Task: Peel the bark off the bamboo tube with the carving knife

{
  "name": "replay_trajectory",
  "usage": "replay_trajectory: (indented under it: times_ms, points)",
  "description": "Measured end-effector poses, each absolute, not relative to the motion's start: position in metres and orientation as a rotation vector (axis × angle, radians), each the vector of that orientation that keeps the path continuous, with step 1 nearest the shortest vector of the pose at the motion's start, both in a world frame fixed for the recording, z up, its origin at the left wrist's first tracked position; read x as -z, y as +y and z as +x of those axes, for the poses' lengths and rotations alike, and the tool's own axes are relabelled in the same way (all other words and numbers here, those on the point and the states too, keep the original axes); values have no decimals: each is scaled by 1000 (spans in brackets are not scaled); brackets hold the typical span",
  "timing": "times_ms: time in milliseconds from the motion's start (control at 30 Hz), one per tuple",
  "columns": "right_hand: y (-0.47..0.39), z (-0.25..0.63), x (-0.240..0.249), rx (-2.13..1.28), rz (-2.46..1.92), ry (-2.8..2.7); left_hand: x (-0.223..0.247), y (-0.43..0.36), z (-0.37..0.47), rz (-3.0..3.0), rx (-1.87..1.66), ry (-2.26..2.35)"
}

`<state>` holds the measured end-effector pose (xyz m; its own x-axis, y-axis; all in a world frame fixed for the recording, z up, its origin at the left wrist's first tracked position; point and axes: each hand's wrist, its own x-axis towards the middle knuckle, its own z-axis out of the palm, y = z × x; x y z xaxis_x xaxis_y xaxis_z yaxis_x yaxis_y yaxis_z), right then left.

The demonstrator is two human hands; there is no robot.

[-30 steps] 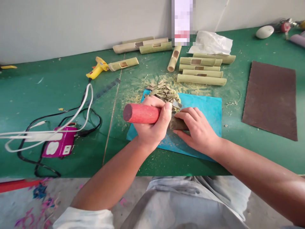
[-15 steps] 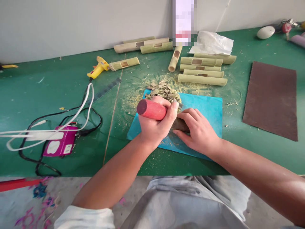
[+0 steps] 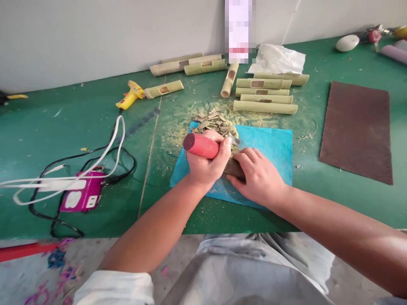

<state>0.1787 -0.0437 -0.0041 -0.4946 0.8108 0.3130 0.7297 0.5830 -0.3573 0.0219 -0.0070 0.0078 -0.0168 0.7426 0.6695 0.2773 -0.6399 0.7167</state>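
Note:
My left hand (image 3: 208, 165) is wrapped round the thick red handle (image 3: 201, 145) of a bladed tool. A bit of its flat metal blade (image 3: 235, 139) shows past my thumb; the rest is hidden. My right hand (image 3: 259, 178) grips a dark brown, rounded piece (image 3: 234, 168) close beside the left hand, and its far end is covered by my fingers. Both hands work above a blue sheet (image 3: 270, 142). Just beyond them lies a heap of bamboo chips (image 3: 216, 121) with yellowish shavings around it.
Bamboo tubes with cut openings (image 3: 263, 84) lie at the back, near a crumpled white bag (image 3: 276, 59). A yellow glue gun (image 3: 130, 95) and a purple power strip (image 3: 84, 192) with cables are at left. A brown sheet (image 3: 358, 131) lies at right on the green table (image 3: 95, 127).
The view has shifted slightly. My right hand and the brown piece sit a little nearer to me and further left. Both hands keep their grips.

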Motion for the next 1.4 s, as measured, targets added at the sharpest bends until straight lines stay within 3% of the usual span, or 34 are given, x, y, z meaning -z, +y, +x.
replay_trajectory:
  times_ms: [767,1067,1400]
  points:
    - [-39,177,7,-174,-1200,-2406,-12,-7,24,1973,-1575,1112]
    - [-38,178,7,-281,-1249,-2314,-6,-1,29,1555,-1854,1074]
    - [-40,178,6,-201,-1227,-2331,-9,-4,29,1753,-1705,1068]
